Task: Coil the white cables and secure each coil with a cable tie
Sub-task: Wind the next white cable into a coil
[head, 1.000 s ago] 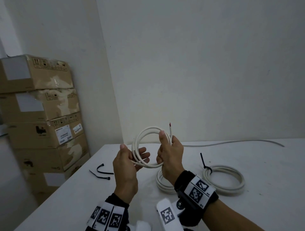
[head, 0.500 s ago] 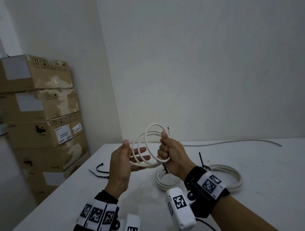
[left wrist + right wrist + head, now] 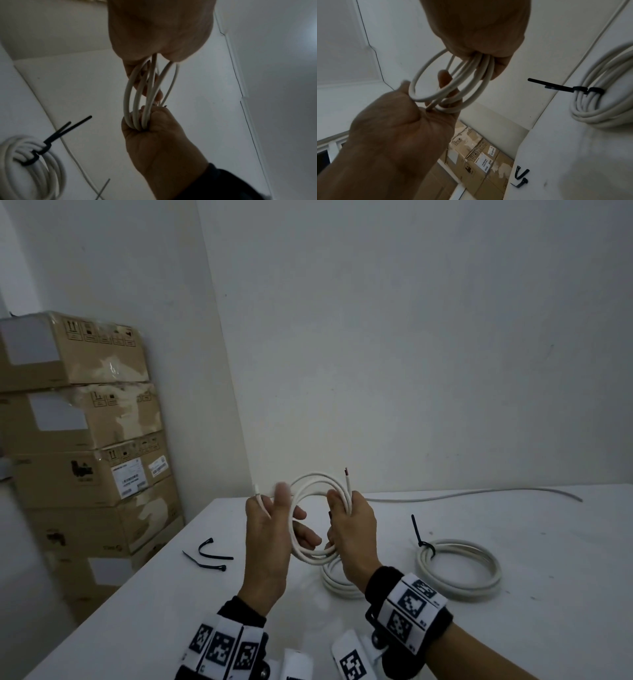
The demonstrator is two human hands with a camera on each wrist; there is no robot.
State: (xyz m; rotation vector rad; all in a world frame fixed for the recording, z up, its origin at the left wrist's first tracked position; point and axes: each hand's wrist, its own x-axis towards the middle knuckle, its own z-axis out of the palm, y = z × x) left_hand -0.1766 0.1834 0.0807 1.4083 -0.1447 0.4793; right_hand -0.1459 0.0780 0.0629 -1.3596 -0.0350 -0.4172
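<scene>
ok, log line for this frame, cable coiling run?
phase: coiling | right hand: grips white coil | left hand: fingers through coil, loose end at fingertips | tied coil on table | spare ties: unused

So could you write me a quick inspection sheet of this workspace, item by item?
Surface: white table, against a white wall.
Job's things: held coil, untied; tied coil with a black tie; another coil partly hidden behind the right wrist.
Clutter: two loose black ties.
Hands: right hand grips the held coil; left hand has fingers through it.
Cables: one uncoiled cable along the table's far edge.
Surroundings: stacked cardboard boxes.
</scene>
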